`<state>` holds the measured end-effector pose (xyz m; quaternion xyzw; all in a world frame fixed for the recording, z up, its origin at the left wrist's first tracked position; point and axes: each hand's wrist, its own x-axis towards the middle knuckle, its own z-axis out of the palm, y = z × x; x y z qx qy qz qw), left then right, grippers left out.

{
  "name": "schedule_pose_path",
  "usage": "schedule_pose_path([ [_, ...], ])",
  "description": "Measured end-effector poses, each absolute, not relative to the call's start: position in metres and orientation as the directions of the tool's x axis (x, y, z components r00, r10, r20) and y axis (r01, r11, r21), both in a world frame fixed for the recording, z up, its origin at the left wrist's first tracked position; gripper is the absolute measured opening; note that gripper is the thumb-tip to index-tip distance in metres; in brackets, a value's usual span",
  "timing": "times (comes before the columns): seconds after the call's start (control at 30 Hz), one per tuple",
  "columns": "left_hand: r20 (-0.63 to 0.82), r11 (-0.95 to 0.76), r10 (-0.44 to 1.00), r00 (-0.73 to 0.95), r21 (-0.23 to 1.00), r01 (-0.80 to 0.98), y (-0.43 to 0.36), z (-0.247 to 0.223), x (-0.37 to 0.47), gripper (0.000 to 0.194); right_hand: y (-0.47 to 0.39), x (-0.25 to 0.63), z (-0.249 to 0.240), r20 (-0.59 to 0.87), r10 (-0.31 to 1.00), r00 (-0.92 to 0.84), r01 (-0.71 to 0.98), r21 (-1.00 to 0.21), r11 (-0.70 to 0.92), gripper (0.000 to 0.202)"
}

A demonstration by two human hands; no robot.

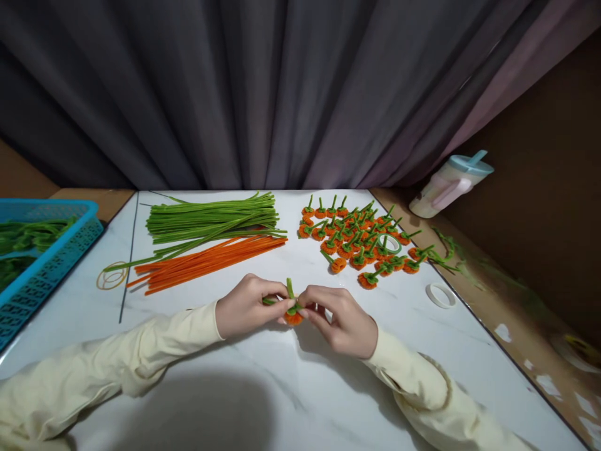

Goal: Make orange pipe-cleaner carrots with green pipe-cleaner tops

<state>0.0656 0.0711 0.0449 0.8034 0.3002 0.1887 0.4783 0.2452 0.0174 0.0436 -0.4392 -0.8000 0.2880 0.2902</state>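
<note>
Between my two hands is a small pipe-cleaner pumpkin, with a round orange body and a green stem standing up from it. My left hand pinches it from the left, thumb and forefinger at the green part. From the other side, my right hand closes its fingertips on the green at the top of the body. The fingers partly cover the green part. Beyond my hands to the right sits a cluster of similar orange pumpkins with green stems.
Green pipe cleaners and orange pipe cleaners lie in bundles at the back left, beside rubber bands. A blue basket stands far left. Tape rolls lie right. A lidded tumbler stands at the back right.
</note>
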Motion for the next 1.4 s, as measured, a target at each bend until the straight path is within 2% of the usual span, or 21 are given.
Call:
schedule_pose_path([
  [0.07, -0.082, -0.228, 0.629, 0.773, 0.931, 0.284, 0.075, 0.051, 0.064, 0.017, 0.017, 0.245, 0.053, 0.278, 0.774, -0.568, 0.607, -0.494, 0.623, 0.016],
  [0.17, -0.243, 0.010, 0.550, 0.799, 0.958, 0.285, 0.081, 0.057, 0.062, 0.021, 0.016, 0.244, 0.058, 0.330, 0.584, -0.742, 0.575, -0.135, 0.807, 0.021],
  [0.2, -0.270, 0.049, 0.530, 0.804, 0.956, 0.288, 0.083, 0.059, 0.062, 0.022, 0.014, 0.243, 0.057, 0.352, 0.529, -0.772, 0.546, -0.057, 0.836, 0.023],
  [0.27, -0.284, 0.061, 0.514, 0.810, 0.953, 0.296, 0.086, 0.060, 0.062, 0.024, 0.010, 0.243, 0.048, 0.418, 0.483, -0.769, 0.531, -0.001, 0.847, 0.026],
  [0.37, -0.270, 0.031, 0.528, 0.805, 0.953, 0.300, 0.085, 0.060, 0.063, 0.025, 0.003, 0.245, 0.030, 0.489, 0.577, -0.655, 0.611, -0.107, 0.784, 0.025],
  [0.47, -0.222, -0.054, 0.558, 0.800, 0.952, 0.302, 0.081, 0.059, 0.062, 0.023, 0.004, 0.251, 0.020, 0.487, 0.628, -0.608, 0.627, -0.191, 0.755, 0.024],
  [0.57, 0.009, -0.397, 0.629, 0.778, 0.864, 0.311, 0.077, 0.054, 0.061, 0.020, 0.010, 0.257, 0.020, 0.459, 0.686, -0.564, 0.622, -0.310, 0.719, 0.021],
  [0.63, 0.225, -0.633, 0.610, 0.760, 0.715, 0.297, 0.076, 0.047, 0.061, 0.019, 0.014, 0.258, 0.021, 0.381, 0.837, -0.393, 0.632, -0.549, 0.547, 0.020],
  [0.7, 0.367, -0.755, 0.553, 0.748, 0.602, 0.262, 0.075, 0.038, 0.062, 0.019, 0.015, 0.256, 0.019, 0.153, 0.964, -0.217, 0.513, -0.823, 0.245, 0.024],
  [0.77, 0.447, -0.808, 0.513, 0.732, 0.541, 0.236, 0.074, 0.027, 0.063, 0.020, 0.015, 0.251, 0.016, -0.112, 0.970, -0.215, 0.277, -0.960, -0.049, 0.029],
  [0.83, 0.506, -0.844, 0.481, 0.716, 0.487, 0.223, 0.073, 0.017, 0.065, 0.021, 0.014, 0.246, 0.013, -0.259, 0.919, -0.298, 0.063, -0.966, -0.252, 0.033],
  [0.93, 0.548, -0.876, 0.446, 0.707, 0.431, 0.219, 0.070, 0.007, 0.067, 0.021, 0.013, 0.238, 0.009, -0.321, 0.880, -0.350, -0.108, -0.919, -0.378, 0.036],
  [1.0, 0.551, -0.873, 0.450, 0.703, 0.436, 0.217, 0.067, 0.004, 0.067, 0.021, 0.011, 0.234, 0.006, -0.326, 0.891, -0.316, -0.130, -0.915, -0.381, 0.036],
  [1.07, 0.544, -0.851, 0.480, 0.689, 0.479, 0.214, 0.065, 0.003, 0.067, 0.021, 0.009, 0.231, 0.005, -0.318, 0.910, -0.266, -0.071, -0.935, -0.347, 0.033],
  [1.17, 0.516, -0.790, 0.549, 0.658, 0.578, 0.206, 0.063, 0.005, 0.067, 0.018, 0.005, 0.230, 0.005, -0.184, 0.964, -0.192, 0.201, -0.969, -0.145, 0.030],
  [1.23, 0.469, -0.731, 0.598, 0.650, 0.652, 0.202, 0.062, 0.008, 0.068, 0.017, 0.003, 0.231, 0.006, 0.008, 0.982, -0.191, 0.421, -0.902, 0.090, 0.027],
  [1.3, 0.395, -0.657, 0.650, 0.649, 0.721, 0.219, 0.061, 0.011, 0.069, 0.016, 0.001, 0.232, 0.004, 0.160, 0.955, -0.249, 0.567, -0.776, 0.277, 0.022],
  [1.4, 0.246, -0.509, 0.730, 0.638, 0.819, 0.267, 0.062, 0.010, 0.069, 0.017, -0.001, 0.234, 0.001, 0.212, 0.921, -0.327, 0.655, -0.652, 0.383, 0.019],
])
